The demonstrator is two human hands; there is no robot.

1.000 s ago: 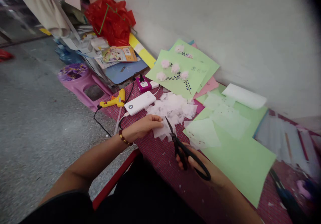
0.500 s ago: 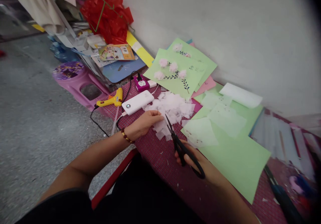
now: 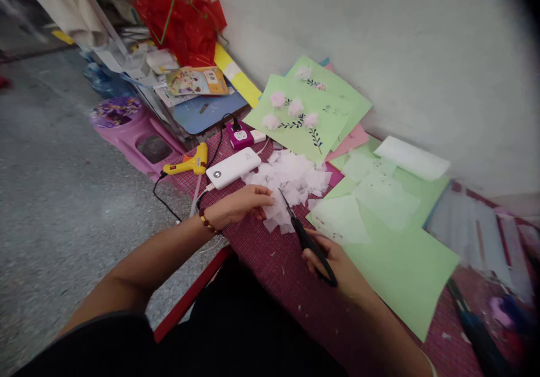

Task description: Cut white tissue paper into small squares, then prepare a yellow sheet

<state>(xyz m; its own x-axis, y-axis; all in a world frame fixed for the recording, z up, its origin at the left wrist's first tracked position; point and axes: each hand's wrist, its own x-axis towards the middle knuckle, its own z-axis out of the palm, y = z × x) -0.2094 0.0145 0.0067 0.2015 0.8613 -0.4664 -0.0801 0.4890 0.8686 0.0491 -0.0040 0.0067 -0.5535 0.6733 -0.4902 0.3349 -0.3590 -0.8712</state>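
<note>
My left hand [image 3: 240, 203], with a beaded bracelet at the wrist, pinches a small pale piece of tissue paper [image 3: 277, 199] between thumb and fingertips. Its edges are hard to tell from the heap of pale pink tissue-paper pieces [image 3: 291, 170] just behind. In my right hand [image 3: 335, 261] is a pair of black-handled scissors [image 3: 307, 241]. Their blades are together and point up and left, with the tips close to the pinched paper. More cut pieces lie on the checked red tablecloth [image 3: 257, 259] beneath both hands.
Left of the heap are a white power bank [image 3: 234, 167], a yellow glue gun [image 3: 189, 162] and a purple power adapter [image 3: 240, 135]. Green sheets with paper flowers [image 3: 295, 118] lean toward the wall. A large green sheet [image 3: 405, 270] lies right. A pink stool [image 3: 139, 135] stands left.
The scissors have gone from slightly open to closed in my right hand, their handles drawn together. My left hand stays nearly in place, and the view has shifted slightly.
</note>
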